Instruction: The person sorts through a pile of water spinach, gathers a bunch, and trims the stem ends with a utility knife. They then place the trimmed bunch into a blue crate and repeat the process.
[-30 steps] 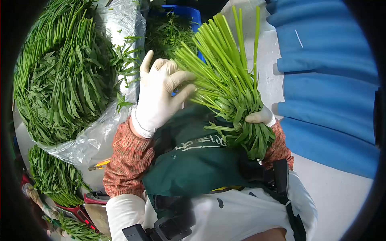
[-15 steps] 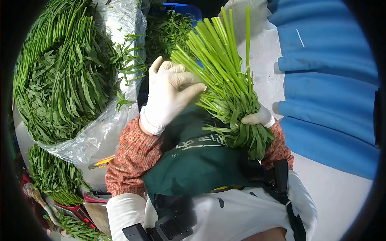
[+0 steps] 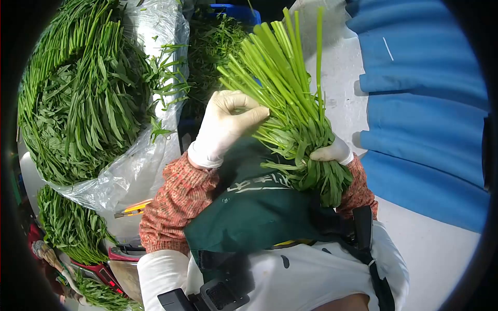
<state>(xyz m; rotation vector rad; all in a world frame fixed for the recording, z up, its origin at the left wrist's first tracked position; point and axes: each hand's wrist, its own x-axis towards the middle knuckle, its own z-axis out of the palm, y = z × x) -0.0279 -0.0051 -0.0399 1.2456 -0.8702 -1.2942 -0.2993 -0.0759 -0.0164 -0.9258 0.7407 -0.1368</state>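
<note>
My right hand (image 3: 332,151), in a white glove, is closed around the leafy end of a bunch of long-stemmed greens (image 3: 282,78) that looks like water spinach. Its pale green cut stems fan upward and away from me, while the leaves hang below the grip in front of my dark green apron (image 3: 244,212). At the left side of the bunch, my gloved left hand (image 3: 225,122) is closed in a pinch, thumb and finger meeting against the stems. What lies between those fingertips is too small to make out.
A big heap of greens (image 3: 88,114) lies on clear plastic sheeting (image 3: 129,179) at left, with a smaller pile (image 3: 72,225) below it. A yellow box cutter (image 3: 133,209) lies near my left sleeve. Behind are a blue crate (image 3: 244,11) of trimmings and, right, blue cloth (image 3: 425,119).
My left hand has shifted slightly right and down, its raised fingers now curled in. The right hand and the bunch stay almost where they were.
</note>
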